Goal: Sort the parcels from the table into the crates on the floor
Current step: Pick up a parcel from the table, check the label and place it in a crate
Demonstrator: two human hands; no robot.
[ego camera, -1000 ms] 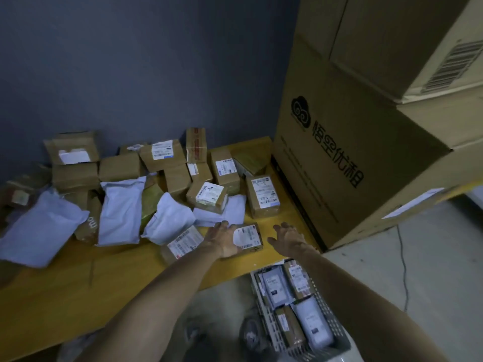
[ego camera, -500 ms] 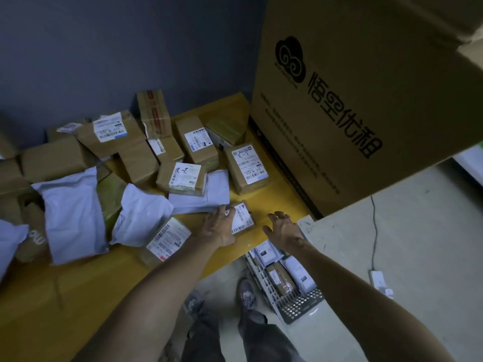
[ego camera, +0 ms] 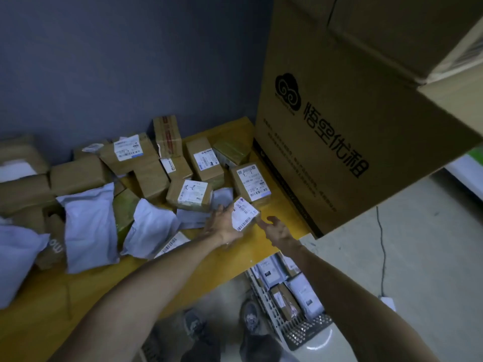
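Gripping a small labelled parcel (ego camera: 245,214) (tilted), the left hand (ego camera: 222,226) curls round it; right hand (ego camera: 278,229) open alongside.

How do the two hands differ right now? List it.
The left hand holds a small labelled parcel tilted up off the yellow table; the right hand holds nothing. The left hand's fingers wrap the parcel; the right hand's fingers are spread, beside the parcel. Both reach over the table's near edge.

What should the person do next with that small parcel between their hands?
Probably close the right hand on the small brown labelled parcel. The left hand already holds it tilted above the yellow table, and the grey perforated crate of parcels sits just below.
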